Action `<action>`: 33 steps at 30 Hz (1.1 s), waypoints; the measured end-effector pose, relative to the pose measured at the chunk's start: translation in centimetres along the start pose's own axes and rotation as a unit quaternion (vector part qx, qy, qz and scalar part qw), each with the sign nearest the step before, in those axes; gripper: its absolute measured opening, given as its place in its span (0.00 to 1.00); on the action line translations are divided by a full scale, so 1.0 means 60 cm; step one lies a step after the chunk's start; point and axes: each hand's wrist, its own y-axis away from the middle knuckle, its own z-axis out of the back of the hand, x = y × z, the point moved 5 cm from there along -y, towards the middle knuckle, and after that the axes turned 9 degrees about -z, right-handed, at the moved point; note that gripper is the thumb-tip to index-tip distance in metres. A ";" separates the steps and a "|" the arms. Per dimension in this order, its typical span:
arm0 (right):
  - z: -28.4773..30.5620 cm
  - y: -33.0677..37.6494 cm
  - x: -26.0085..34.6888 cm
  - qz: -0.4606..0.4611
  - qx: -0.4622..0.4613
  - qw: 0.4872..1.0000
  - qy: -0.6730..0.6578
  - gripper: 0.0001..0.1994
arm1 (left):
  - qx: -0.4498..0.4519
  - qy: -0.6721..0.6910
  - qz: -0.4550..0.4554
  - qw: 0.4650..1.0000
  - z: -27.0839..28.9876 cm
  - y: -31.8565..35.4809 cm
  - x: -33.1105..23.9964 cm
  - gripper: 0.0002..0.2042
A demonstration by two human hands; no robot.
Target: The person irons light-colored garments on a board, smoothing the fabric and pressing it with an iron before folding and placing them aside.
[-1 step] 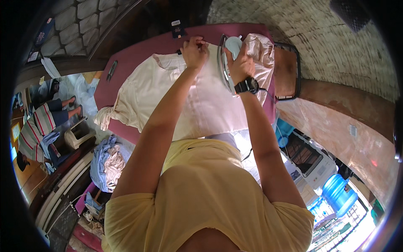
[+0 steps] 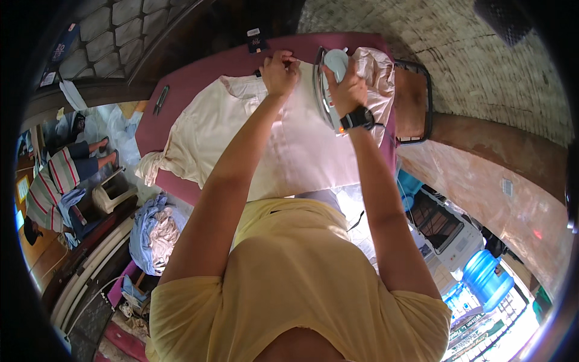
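A cream shirt lies spread over the maroon ironing board. My right hand, with a black watch on its wrist, is wrapped round the handle of a clothes iron. The iron rests on the right part of the shirt, its long side toward the left, and a small orange light glows near its heel. My left hand is at the shirt's far edge, left of the iron. Its fingers are curled on the cloth there; the fingertips are partly hidden.
Bunched cream cloth lies right of the iron. Green-handled snips and a dark packet sit on the board's edges. A laundry heap and a plastic stool stand left; another person is beyond. A blue water jug is at right.
My right wrist has shifted slightly to the right, and the iron's orange light now shows. My left hand has hardly moved.
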 end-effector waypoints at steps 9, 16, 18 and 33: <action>-0.007 -0.024 0.062 0.189 0.131 0.973 0.011 0.30 | 0.006 -0.023 -0.073 0.997 0.107 0.053 -0.006 0.08; -0.037 -0.038 0.091 0.169 0.096 0.977 0.092 0.33 | 0.121 -0.167 -0.087 0.975 0.098 0.096 0.011 0.09; -0.040 -0.038 0.096 0.175 0.100 0.973 0.116 0.33 | 0.139 -0.185 -0.085 0.969 0.094 0.096 0.010 0.09; -0.059 -0.037 0.115 0.119 0.098 0.982 0.108 0.31 | 0.152 -0.130 0.126 0.972 0.117 0.094 0.050 0.17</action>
